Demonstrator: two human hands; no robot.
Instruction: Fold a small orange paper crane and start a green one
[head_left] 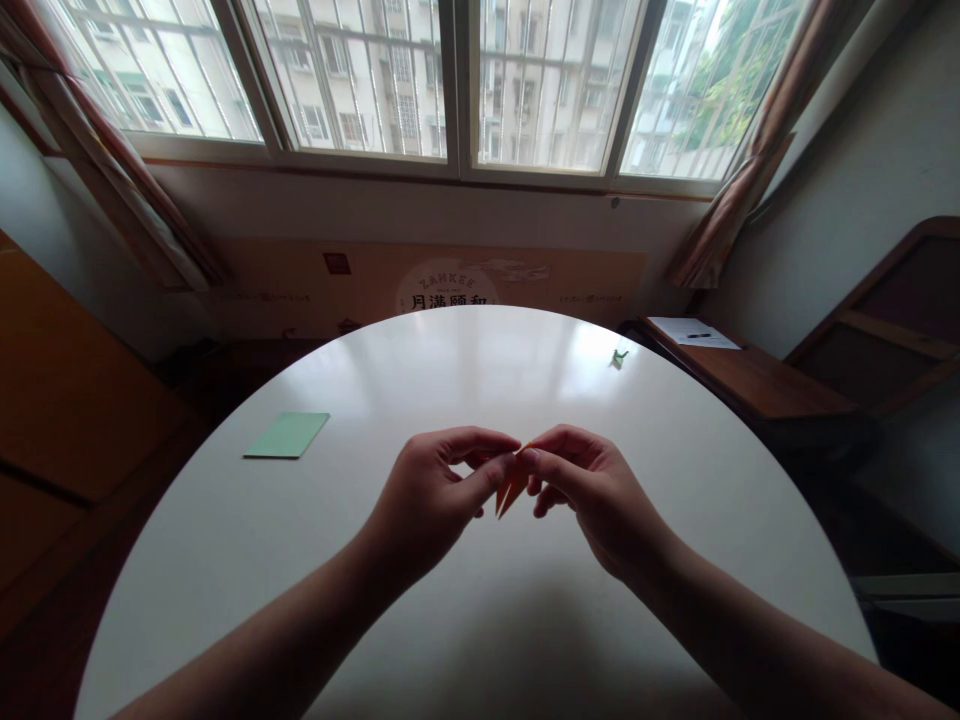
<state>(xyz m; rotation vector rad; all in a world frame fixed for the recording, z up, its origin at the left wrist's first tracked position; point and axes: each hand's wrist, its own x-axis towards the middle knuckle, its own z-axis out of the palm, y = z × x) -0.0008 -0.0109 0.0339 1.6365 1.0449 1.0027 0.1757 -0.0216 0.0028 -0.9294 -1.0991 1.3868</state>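
Orange paper point(512, 488), one, pinched, left hand point(427, 500), right hand point(592, 495)

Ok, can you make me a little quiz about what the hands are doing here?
1. True or false: the left hand and right hand both pinch the orange folded paper.
2. What colour is the flat sheet on the white table? A red, B green, C blue.
3. Fill in: the tiny green thing sits nearer the ____ hand.
Key: 1 true; 2 B; 3 right.
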